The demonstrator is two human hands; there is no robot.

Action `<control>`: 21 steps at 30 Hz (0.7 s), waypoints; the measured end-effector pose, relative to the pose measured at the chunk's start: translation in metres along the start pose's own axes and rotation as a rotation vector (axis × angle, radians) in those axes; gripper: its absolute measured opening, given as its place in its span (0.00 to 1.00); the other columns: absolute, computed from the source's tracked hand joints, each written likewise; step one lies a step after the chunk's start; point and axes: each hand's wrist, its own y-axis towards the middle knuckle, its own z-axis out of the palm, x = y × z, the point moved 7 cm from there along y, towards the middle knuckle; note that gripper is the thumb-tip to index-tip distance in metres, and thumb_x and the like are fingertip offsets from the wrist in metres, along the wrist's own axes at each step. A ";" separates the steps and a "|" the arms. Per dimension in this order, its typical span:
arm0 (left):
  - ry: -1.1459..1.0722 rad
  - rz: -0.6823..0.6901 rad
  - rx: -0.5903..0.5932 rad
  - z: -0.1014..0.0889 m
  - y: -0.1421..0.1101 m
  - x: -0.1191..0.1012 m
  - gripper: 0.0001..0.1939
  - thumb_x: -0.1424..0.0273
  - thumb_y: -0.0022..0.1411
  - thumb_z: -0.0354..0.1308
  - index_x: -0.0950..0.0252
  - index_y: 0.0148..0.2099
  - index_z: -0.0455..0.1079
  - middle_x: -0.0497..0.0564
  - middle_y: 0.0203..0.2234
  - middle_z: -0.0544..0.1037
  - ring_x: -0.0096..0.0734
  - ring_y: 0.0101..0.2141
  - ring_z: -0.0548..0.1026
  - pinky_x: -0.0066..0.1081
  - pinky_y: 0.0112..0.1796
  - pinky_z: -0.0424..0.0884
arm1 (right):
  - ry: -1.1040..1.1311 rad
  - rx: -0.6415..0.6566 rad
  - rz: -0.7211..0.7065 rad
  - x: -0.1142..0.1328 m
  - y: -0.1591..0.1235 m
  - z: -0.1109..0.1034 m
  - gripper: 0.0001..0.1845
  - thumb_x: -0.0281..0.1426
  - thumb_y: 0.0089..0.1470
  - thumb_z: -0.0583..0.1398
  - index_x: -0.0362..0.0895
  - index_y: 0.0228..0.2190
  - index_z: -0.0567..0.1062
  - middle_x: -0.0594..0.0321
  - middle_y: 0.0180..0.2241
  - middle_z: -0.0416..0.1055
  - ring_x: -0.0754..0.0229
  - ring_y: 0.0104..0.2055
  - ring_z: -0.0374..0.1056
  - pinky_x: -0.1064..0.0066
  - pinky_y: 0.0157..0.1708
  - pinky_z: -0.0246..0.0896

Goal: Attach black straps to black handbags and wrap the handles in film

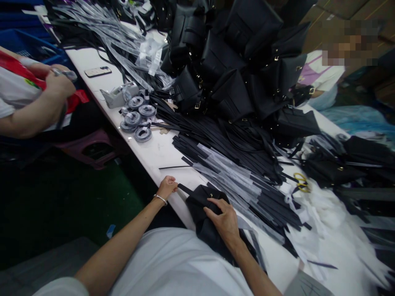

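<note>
A black leather-look bag lies at the table's near edge, close to my body. My left hand, with a white bracelet at the wrist, is closed in a pinch on the end of a black strap that reaches out from the bag. On top of the bag, my right hand grips it with thumb and forefinger bent against the black material; its other fingers are partly hidden. Just beyond the bag lie many flat black straps, some in clear plastic sleeves.
Black bags with gold buckles are heaped at the back. Rolled straps, a tape dispenser and a phone lie left. Yellow-handled scissors lie right. One co-worker's hands are at left; another person stands behind the heap.
</note>
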 end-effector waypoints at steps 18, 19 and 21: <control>0.547 0.663 0.578 0.089 -0.091 -0.088 0.08 0.70 0.53 0.62 0.63 0.38 0.71 0.47 0.33 0.75 0.31 0.36 0.71 0.28 0.39 0.65 | 0.388 -0.042 0.233 -0.023 0.002 -0.015 0.14 0.40 0.45 0.63 0.45 0.31 0.69 0.65 0.26 0.70 0.58 0.30 0.67 0.69 0.32 0.62; 0.529 0.618 0.601 0.090 -0.089 -0.087 0.07 0.71 0.52 0.62 0.63 0.36 0.72 0.46 0.31 0.74 0.29 0.34 0.71 0.27 0.36 0.65 | 0.395 -0.041 0.272 -0.026 0.002 -0.016 0.14 0.41 0.46 0.62 0.45 0.28 0.69 0.66 0.24 0.68 0.60 0.27 0.65 0.70 0.29 0.60; 0.485 0.520 0.668 0.093 -0.087 -0.083 0.05 0.73 0.51 0.61 0.64 0.34 0.72 0.45 0.29 0.74 0.27 0.31 0.71 0.25 0.33 0.64 | 0.378 0.033 0.335 -0.029 0.003 -0.012 0.16 0.44 0.47 0.61 0.44 0.23 0.69 0.68 0.20 0.65 0.62 0.24 0.61 0.72 0.25 0.55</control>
